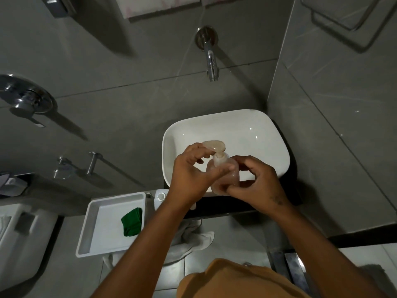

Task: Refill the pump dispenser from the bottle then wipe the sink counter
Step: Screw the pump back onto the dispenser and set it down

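Note:
I hold a clear pump dispenser [227, 168] with a pale pink pump head over the front edge of the white basin [257, 134]. My left hand [193, 171] has its fingers closed around the pump collar, just under the head. My right hand [255, 181] grips the lower body of the dispenser from the right. A white bottle with an open round mouth [161, 196] stands on the dark counter [225, 206], partly hidden by my left forearm. A folded green cloth [132, 222] lies in a white tray [94, 211] to the left.
A chrome spout [211, 61] juts from the grey tiled wall above the basin. A mixer handle [25, 100] and a towel bar [92, 162] are on the wall at left. A white towel [193, 239] hangs below the counter. A toilet [19, 239] is at far left.

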Motion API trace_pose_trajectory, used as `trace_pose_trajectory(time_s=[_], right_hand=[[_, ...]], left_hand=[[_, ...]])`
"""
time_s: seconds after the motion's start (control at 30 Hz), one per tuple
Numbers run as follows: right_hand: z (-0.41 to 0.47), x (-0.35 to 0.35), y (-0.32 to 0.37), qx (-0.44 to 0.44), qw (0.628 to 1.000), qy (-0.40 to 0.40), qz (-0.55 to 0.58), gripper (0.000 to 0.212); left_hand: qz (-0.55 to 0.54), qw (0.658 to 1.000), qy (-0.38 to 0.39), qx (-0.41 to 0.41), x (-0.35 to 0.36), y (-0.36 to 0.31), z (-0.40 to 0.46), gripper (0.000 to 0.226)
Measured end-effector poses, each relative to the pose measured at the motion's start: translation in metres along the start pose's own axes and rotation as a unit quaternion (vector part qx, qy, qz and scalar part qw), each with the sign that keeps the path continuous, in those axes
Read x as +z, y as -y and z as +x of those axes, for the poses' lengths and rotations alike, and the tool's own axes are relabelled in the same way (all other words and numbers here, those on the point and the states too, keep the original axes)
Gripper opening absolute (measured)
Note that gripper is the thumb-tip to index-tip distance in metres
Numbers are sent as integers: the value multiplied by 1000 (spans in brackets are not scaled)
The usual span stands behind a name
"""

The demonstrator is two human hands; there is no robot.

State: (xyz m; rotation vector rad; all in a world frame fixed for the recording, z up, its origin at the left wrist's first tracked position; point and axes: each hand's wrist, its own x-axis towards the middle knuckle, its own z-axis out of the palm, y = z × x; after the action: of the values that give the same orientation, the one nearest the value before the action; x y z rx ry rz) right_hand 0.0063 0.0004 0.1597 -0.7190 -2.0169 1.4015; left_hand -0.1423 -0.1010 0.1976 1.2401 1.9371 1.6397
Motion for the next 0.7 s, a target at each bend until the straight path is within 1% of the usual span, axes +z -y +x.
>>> trace_pose_trajectory(time_s=[0.03,0.1,0.2,0.3,0.37,0.43,0.53,0.63,0.7], right_hand=[[1,-2,1,3,1000,-2,3,62],[3,-5,2,8,1000,-5,2,63],[5,-11,2,11,1000,-1,-8,62],[7,-14,4,12,1000,4,2,58],[8,-17,4,11,1000,4,0,58],[9,-21,2,15,1000,4,-3,59],[11,-29,0,16,1000,3,-10,59],[15,-34,2,6,1000,12,-13,57],[17,-35,4,-8,1000,22,-19,57]], left_hand=[[-11,1000,-4,-12,2,-2,2,35],[-46,998,1,-32,3,-4,6,30],[-85,996,17,-28,6,-7,7,23],[-58,998,-1,-13,11,-10,7,25],[-42,999,-14,-12,12,-12,11,25],[-50,999,7,-13,9,-13,16,23],[-58,997,49,8,5,-15,19,22],[-14,999,35,19,9,-16,20,27],[-9,1000,19,10,11,-17,23,29]])
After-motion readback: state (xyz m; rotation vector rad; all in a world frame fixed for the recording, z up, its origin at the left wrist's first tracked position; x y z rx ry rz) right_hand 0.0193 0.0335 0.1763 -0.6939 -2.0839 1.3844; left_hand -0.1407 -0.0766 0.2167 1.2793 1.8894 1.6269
